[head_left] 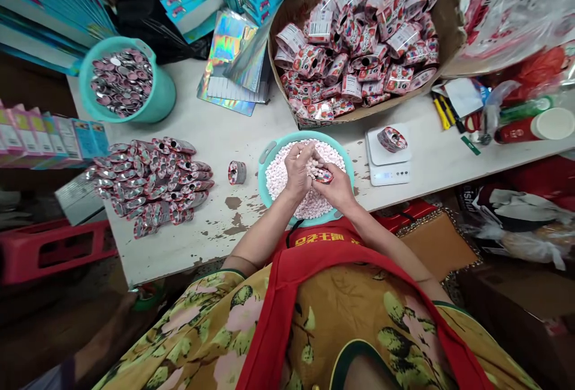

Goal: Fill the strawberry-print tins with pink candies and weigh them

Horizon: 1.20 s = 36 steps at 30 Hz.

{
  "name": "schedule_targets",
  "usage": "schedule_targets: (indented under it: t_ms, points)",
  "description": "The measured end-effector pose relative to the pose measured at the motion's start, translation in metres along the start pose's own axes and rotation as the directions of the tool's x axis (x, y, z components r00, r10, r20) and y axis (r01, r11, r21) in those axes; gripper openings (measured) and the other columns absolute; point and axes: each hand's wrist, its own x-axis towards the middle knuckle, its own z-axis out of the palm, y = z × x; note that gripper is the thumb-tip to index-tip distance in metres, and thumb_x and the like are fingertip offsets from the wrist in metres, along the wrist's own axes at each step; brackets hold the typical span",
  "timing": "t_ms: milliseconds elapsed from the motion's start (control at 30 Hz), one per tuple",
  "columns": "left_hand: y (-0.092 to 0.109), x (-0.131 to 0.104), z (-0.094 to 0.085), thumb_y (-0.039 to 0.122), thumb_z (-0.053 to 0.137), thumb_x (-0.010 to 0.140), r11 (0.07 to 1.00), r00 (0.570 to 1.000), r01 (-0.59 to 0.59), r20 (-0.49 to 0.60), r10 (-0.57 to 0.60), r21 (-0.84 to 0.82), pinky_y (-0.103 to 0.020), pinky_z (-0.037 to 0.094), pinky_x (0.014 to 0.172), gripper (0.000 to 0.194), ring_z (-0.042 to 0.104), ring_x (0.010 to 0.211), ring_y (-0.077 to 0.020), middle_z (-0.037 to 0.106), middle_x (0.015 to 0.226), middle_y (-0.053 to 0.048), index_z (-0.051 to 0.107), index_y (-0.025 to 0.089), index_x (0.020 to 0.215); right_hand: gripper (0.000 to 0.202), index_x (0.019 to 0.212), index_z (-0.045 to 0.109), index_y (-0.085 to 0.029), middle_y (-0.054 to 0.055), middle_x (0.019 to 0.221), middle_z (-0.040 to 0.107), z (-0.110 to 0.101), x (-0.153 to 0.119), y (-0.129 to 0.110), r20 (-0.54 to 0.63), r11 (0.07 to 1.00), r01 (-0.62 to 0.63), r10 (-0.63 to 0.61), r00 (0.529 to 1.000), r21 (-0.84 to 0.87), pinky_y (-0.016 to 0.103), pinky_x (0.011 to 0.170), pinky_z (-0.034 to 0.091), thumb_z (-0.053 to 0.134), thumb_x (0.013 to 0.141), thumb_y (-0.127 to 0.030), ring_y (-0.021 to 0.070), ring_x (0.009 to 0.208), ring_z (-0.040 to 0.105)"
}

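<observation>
Over a turquoise basin (261,181) of small pale-pink candies (279,175), both hands meet near the middle. My right hand (339,187) grips a small red-and-silver printed candy container (324,176), tilted among the candies. Against it, my left hand (298,169) is cupped with curled fingers around some candies. Another such container (237,172) stands alone left of the basin. To the right, a white digital scale (389,159) bears one more container (392,139). The container's opening is partly hidden by my fingers.
A cardboard box (287,99) heaped with printed containers stands behind the basin. At left are a stack of containers (155,183) and a turquoise bucket (164,99) of round lids. Yellow-handled tools (442,111) and a red cup (514,132) lie at right.
</observation>
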Motion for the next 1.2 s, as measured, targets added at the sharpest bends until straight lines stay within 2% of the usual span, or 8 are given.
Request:
schedule_targets:
  t_ms: [100, 333, 600, 800, 1000, 1200]
  points:
    - [0.001, 0.002, 0.004, 0.049, 0.084, 0.078, 1.000, 1.000, -0.005, -0.006, 0.005, -0.004, -0.022, 0.048, 0.057, 0.050, 0.058, 0.056, -0.0089, 0.055, 0.063, 0.005, 0.046, 0.019, 0.067, 0.038, 0.109, 0.071, -0.021, 0.005, 0.113, 0.075, -0.001, 0.001, -0.004, -0.022, 0.999, 0.007, -0.008, 1.000, -0.031, 0.040, 0.097, 0.053, 0.072, 0.072, -0.028, 0.0275, 0.107, 0.070]
    - [0.004, 0.003, 0.007, 0.054, 0.086, 0.077, 1.000, 1.000, 0.019, 0.005, -0.019, -0.018, -0.020, 0.049, 0.055, 0.052, 0.057, 0.051, -0.0077, 0.053, 0.059, 0.006, 0.048, 0.019, 0.070, 0.034, 0.105, 0.070, -0.023, 0.004, 0.105, 0.076, -0.004, 0.004, -0.012, 0.000, 0.987, 0.008, -0.008, 1.000, -0.160, 0.037, 0.085, 0.053, 0.071, 0.073, -0.033, 0.0262, 0.095, 0.069]
    - [0.008, 0.001, 0.009, 0.060, 0.081, 0.079, 1.000, 1.000, 0.017, -0.007, -0.017, -0.007, -0.020, 0.050, 0.054, 0.051, 0.058, 0.053, -0.0078, 0.054, 0.060, 0.006, 0.051, 0.019, 0.073, 0.035, 0.108, 0.069, -0.022, 0.007, 0.113, 0.075, -0.006, 0.002, -0.016, -0.007, 0.980, 0.072, -0.075, 0.997, -0.187, 0.040, 0.091, 0.053, 0.070, 0.074, -0.029, 0.0290, 0.105, 0.069]
    - [0.015, -0.003, 0.014, 0.068, 0.072, 0.085, 0.999, 0.999, 0.046, 0.000, -0.046, 0.028, -0.021, 0.047, 0.053, 0.054, 0.058, 0.053, -0.0092, 0.053, 0.057, 0.003, 0.056, 0.018, 0.071, 0.033, 0.103, 0.069, -0.021, 0.007, 0.106, 0.075, -0.007, 0.000, -0.019, -0.007, 0.985, 0.077, -0.079, 0.997, -0.153, 0.040, 0.087, 0.054, 0.073, 0.073, -0.033, 0.0284, 0.098, 0.070]
    - [0.024, -0.009, 0.019, 0.063, 0.069, 0.090, 0.997, 1.000, 0.004, 0.029, -0.006, 0.082, -0.021, 0.048, 0.055, 0.047, 0.060, 0.058, -0.0108, 0.052, 0.056, 0.004, 0.060, 0.019, 0.078, 0.035, 0.107, 0.070, -0.022, 0.006, 0.108, 0.076, -0.007, -0.004, -0.022, -0.059, 0.993, 0.106, -0.109, 0.992, -0.048, 0.041, 0.092, 0.055, 0.075, 0.074, -0.032, 0.0271, 0.102, 0.071]
    - [0.027, -0.017, 0.020, 0.048, 0.074, 0.091, 0.998, 0.994, -0.059, 0.097, 0.058, 0.011, -0.021, 0.049, 0.055, 0.030, 0.061, 0.059, -0.0097, 0.061, 0.069, 0.002, 0.064, 0.019, 0.086, 0.041, 0.111, 0.070, -0.022, 0.007, 0.112, 0.077, -0.010, -0.009, -0.027, -0.083, 0.993, 0.101, -0.096, 0.992, 0.055, 0.041, 0.094, 0.056, 0.079, 0.073, -0.034, 0.0265, 0.103, 0.072]
